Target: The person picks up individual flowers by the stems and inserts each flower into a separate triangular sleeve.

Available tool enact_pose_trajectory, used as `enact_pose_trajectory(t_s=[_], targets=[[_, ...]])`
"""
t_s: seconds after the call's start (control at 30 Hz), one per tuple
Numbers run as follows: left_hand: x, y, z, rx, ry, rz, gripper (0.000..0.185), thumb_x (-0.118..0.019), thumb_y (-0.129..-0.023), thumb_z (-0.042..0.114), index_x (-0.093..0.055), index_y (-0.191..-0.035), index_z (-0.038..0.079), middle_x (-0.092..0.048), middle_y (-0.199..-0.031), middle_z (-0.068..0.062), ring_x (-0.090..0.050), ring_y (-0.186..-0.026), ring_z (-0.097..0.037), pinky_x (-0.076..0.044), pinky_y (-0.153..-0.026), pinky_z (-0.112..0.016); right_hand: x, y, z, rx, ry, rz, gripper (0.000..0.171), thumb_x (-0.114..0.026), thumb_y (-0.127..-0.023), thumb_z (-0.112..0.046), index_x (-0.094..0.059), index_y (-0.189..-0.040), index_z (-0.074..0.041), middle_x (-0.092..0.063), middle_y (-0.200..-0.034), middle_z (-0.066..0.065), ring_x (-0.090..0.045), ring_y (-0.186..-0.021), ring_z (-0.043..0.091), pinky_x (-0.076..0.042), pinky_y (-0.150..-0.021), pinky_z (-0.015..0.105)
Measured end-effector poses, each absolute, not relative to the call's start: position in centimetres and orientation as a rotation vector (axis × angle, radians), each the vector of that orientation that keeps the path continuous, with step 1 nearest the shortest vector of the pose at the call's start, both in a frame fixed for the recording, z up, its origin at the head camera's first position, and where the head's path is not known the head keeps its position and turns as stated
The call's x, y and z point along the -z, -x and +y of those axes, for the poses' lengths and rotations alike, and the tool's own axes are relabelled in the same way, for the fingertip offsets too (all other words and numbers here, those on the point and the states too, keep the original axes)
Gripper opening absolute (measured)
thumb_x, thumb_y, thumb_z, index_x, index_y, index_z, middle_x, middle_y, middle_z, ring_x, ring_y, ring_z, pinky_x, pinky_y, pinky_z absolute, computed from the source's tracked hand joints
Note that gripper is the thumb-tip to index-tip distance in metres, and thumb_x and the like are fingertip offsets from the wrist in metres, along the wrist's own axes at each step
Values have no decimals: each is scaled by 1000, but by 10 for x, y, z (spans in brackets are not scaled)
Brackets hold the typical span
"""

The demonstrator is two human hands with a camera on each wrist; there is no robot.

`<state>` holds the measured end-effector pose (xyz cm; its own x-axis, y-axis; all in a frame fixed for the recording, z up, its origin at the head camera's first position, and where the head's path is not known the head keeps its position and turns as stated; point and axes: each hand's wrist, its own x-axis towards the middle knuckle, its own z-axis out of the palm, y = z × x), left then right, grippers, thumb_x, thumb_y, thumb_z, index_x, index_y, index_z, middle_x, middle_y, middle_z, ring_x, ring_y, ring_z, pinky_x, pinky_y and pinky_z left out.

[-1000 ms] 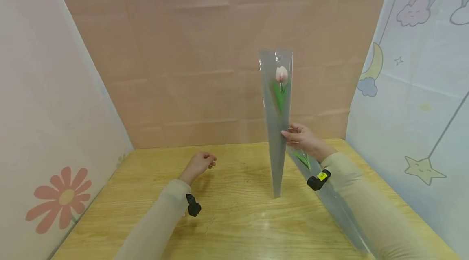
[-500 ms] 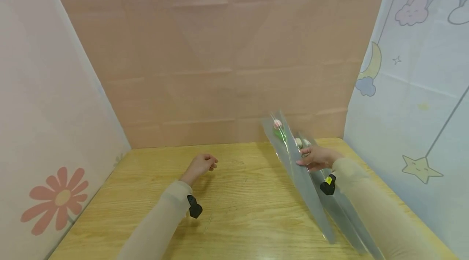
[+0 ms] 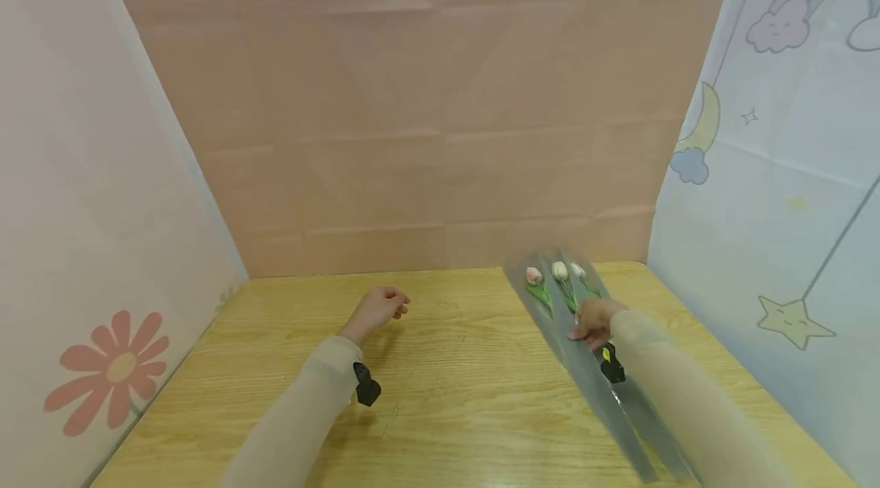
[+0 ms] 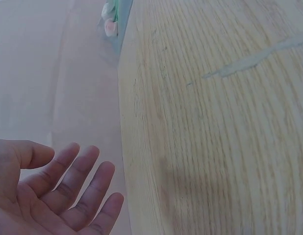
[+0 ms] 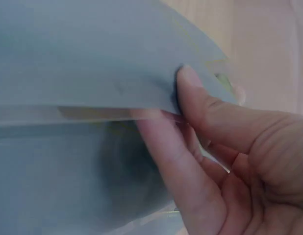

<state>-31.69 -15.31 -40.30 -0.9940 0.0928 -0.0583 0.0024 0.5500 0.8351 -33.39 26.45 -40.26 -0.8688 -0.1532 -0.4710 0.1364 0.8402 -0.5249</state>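
At the right of the table lie tulips in grey, clear-fronted sleeves, side by side and slanting toward me. The leftmost is a pink tulip (image 3: 534,276); to its right are a white tulip (image 3: 560,271) and a second white one (image 3: 578,272). My right hand (image 3: 595,318) pinches the edge of the pink tulip's sleeve (image 3: 596,392); the right wrist view has the thumb (image 5: 191,78) over the grey film and the index finger under it. My left hand (image 3: 376,311) holds nothing over the table's left half, its fingers (image 4: 75,181) loosely bent.
The wooden table (image 3: 447,389) reaches back to a pinkish-tan backdrop (image 3: 412,129). Pale printed sheets stand on both sides, a flower print (image 3: 120,368) on the left and a star print (image 3: 796,321) on the right.
The right hand has lowered the wrapped pink tulip from upright to lying slanted beside the white ones, moving right and down. My left hand has stayed in place.
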Motion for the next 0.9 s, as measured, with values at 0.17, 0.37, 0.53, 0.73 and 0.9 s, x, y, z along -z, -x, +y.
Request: enact_pose_trajectory(t_s=[0.17, 0.37, 0.53, 0.73, 0.9], targets=[[402, 317, -151, -1450, -90, 2672, 31, -45, -103, 23, -66, -117, 4, -69, -105, -15, -64, -96, -27, -50, -89, -45, 404, 342, 260, 527, -19, 2551, 19, -71, -89, -15, -60, -81, -2, -57, -58, 0, -62, -49, 5, -54, -57, 20], [404, 319, -150, -1458, -101, 2663, 29, -46, -103, 22, -67, -115, 5, -70, -102, -13, -65, -94, -26, -50, -90, -46, 404, 349, 252, 332, -68, 2585, 25, -74, -87, -24, -68, -80, 0, -65, -59, -1, -61, -52, 4, -56, -70, 26], [406, 320, -150, -1451, -115, 2649, 30, -46, -103, 22, -66, -116, 5, -69, -104, -14, -65, -97, -28, -50, -90, -46, 403, 346, 244, 61, 18, 2632, 32, -71, -89, -33, -72, -69, -6, -68, -67, -1, -56, -62, 9, -53, -77, 30], [406, 321, -149, -1453, -124, 2648, 32, -45, -104, 23, -65, -119, 3, -69, -106, -16, -65, -101, -32, -50, -91, -47, 389, 335, 230, -209, 154, 2662, 33, -73, -88, -29, -70, -94, 3, -68, -105, 17, -62, -103, 32, -50, -93, 45], [407, 320, -149, -1452, -116, 2654, 31, -46, -103, 23, -66, -118, 3, -69, -103, -14, -65, -97, -29, -50, -90, -46, 380, 320, 220, -259, 205, 2731, 28, -77, -83, -25, -70, -94, 0, -67, -110, 20, -61, -106, 38, -50, -92, 50]])
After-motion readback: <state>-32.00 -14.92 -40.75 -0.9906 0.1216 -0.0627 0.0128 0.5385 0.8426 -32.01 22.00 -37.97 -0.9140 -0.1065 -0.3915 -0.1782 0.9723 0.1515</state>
